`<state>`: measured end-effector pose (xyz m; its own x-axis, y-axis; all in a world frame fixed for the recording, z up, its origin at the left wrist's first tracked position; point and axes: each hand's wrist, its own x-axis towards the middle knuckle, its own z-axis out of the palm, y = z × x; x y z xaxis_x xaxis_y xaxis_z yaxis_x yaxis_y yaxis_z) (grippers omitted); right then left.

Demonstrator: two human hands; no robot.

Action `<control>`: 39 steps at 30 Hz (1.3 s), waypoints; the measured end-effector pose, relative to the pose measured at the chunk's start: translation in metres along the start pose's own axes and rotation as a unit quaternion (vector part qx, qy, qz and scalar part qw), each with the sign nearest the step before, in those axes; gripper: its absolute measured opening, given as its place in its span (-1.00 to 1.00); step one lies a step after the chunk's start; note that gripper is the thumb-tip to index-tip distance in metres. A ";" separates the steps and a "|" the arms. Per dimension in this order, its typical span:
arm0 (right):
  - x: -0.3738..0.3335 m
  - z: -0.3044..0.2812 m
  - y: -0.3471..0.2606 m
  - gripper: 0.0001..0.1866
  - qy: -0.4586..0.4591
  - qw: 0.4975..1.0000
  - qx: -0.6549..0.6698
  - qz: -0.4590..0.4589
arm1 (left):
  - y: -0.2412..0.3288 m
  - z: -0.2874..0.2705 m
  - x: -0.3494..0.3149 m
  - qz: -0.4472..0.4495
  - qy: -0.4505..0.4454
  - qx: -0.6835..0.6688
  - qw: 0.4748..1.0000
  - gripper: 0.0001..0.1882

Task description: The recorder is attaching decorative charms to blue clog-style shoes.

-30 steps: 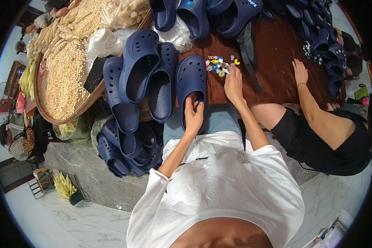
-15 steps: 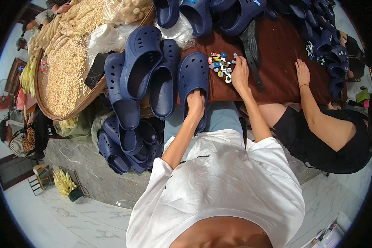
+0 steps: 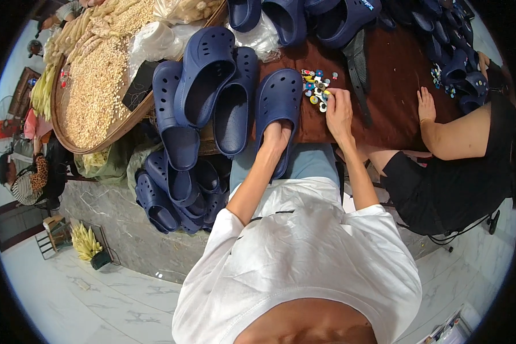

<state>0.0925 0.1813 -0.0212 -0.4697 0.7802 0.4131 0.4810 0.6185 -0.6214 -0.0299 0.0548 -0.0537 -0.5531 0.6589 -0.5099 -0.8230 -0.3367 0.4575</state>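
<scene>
The person's left hand reaches into the opening of a navy-blue, perforated foam clog, its fingers hidden inside, so I cannot tell whether they press or spread; the clog lies toe outward on a brown cloth-like surface, its heel over the person's pale-blue trousers. Right of the clog, the person's right hand has its fingers drawn close together at the edge of a loose cluster of small multicoloured shoe charms; from here I cannot tell whether it pinches one.

Just left of the clog lean three matching navy clogs, with a lower heap of navy clogs further left and nearer the person; beyond the clog's toe sit crumpled clear plastic and, rightward, a black strap; well left of the clog stands a round woven tray of pale kernels; well to its right, a co-worker's hand rests on the brown surface.
</scene>
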 end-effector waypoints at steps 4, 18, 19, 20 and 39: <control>-0.022 -0.004 -0.032 -0.82 -0.100 0.976 0.178 0.071 | 0.000 -0.001 -0.002 -0.001 -0.028 -0.029 0.999 -0.71; -0.044 -0.003 -0.050 -0.75 -0.288 0.824 0.428 0.233 | 0.016 -0.010 -0.084 0.006 0.034 0.134 0.990 -0.82; -0.046 -0.005 -0.051 -0.75 -0.292 0.820 0.433 0.233 | 0.016 -0.016 -0.084 0.025 0.011 0.178 0.984 -0.76; -0.048 -0.007 -0.053 -0.75 -0.293 0.820 0.432 0.235 | 0.015 -0.021 -0.083 0.024 0.013 0.178 0.984 -0.76; -0.045 -0.028 -0.082 -0.87 -0.238 0.935 0.256 0.061 | 0.025 0.009 -0.105 0.085 0.008 0.255 0.963 -0.54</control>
<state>0.0951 0.0980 0.0300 -0.7698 0.6363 0.0503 0.1925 0.3067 -0.9321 0.0088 -0.0166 0.0173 -0.6798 0.6111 -0.4055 -0.5516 -0.0616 0.8318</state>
